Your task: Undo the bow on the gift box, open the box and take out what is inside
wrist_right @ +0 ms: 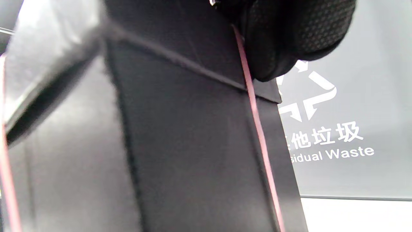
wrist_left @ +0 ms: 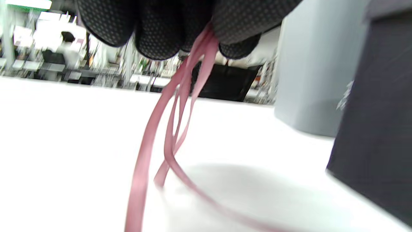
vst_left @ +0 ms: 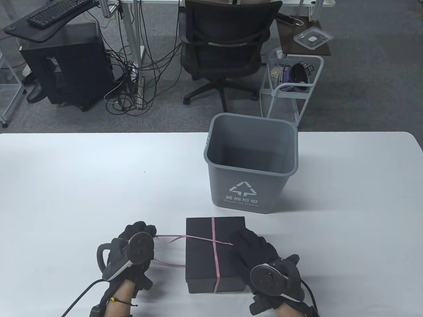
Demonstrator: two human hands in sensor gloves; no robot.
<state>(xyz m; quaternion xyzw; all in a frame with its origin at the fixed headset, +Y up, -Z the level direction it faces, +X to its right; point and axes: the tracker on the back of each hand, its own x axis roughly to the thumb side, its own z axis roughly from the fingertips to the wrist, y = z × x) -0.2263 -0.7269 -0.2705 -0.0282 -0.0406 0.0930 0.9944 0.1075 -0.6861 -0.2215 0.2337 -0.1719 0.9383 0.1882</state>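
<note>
1. Nearest the table camera are the two gloved hands: the left hand (vst_left: 140, 246) sits just left of the black gift box (vst_left: 211, 261), and the right hand (vst_left: 254, 251) rests on the box's right side.
2. Left fingers (wrist_left: 157, 29) are curled and pinch the pink ribbon (vst_left: 172, 239); the left wrist view shows several strands hanging from them to the white table (vst_left: 66, 185).
3. From that pinch a strand runs across the lid to the crossing, and another band wraps the box front to back.
4. Right fingers (wrist_right: 289, 35) lie over the lid edge beside a ribbon band; whether they grip the ribbon or only steady the box, I cannot tell.
5. Judged step: untying. The bow looks pulled out, but the ribbon remains round the closed box.
6. Next, the ribbon must be drawn off the box while the right hand holds it down; then the lid can be lifted.
7. Behind the box stands a grey waste bin (vst_left: 251, 161).
</note>
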